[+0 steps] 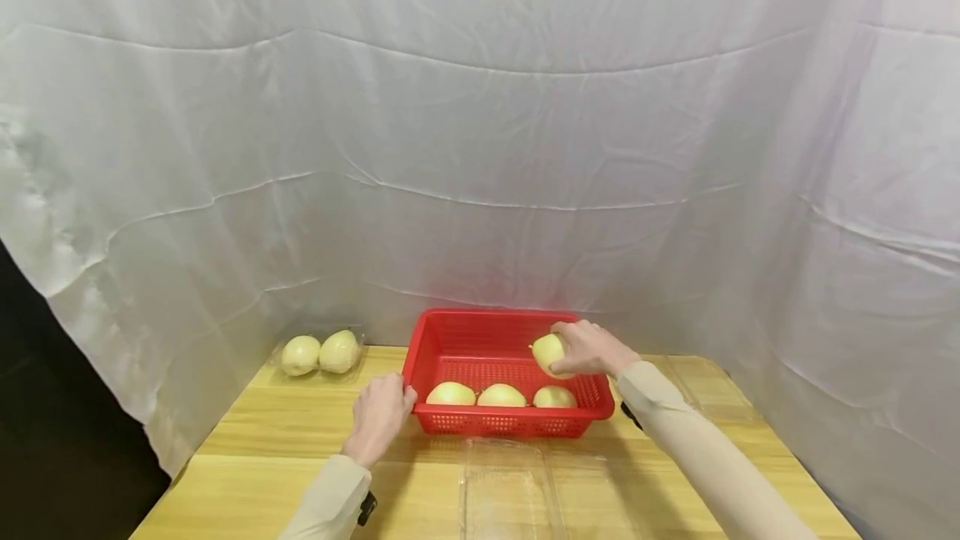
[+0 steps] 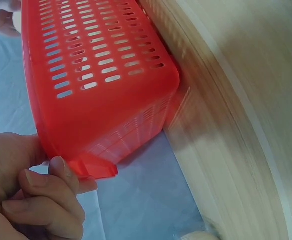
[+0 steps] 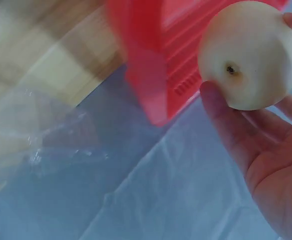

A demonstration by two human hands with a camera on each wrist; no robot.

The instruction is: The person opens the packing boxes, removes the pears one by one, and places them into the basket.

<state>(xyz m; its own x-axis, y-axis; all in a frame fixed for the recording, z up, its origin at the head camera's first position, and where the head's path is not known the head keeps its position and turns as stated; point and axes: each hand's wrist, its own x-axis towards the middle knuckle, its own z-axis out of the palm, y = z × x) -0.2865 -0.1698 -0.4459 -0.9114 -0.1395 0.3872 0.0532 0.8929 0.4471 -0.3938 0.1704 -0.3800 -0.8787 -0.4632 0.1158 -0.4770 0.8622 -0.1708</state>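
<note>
"Pear (image 1: 550,354) first: where is it in the head view?"

"Over the right side of the red basket (image 1: 480,330) on the table (image 1: 247,432). The right grip (image 1: 588,348) is clamped on it. Three more pears (image 1: 501,396) lie by the basket's front wall."

"Which way does it point?"

"Its stem (image 1: 532,347) points left, so its long way runs mostly sideways."

"What step is this?"

"I think one pear is being moved, but I can't tell if it goes in or comes out. Next, it needs a soft landing by the others, or a lift clear of the rim."

"What does the left wrist view show?"

"The left grip (image 2: 40,200) pinches the basket's edge near a corner, maybe so it won't slide."

"And the right wrist view?"

"The pear's round bottom, with a dark spot (image 3: 231,69), faces us, so its long way runs away from us. Fingers and thumb hold it from the sides."
</note>
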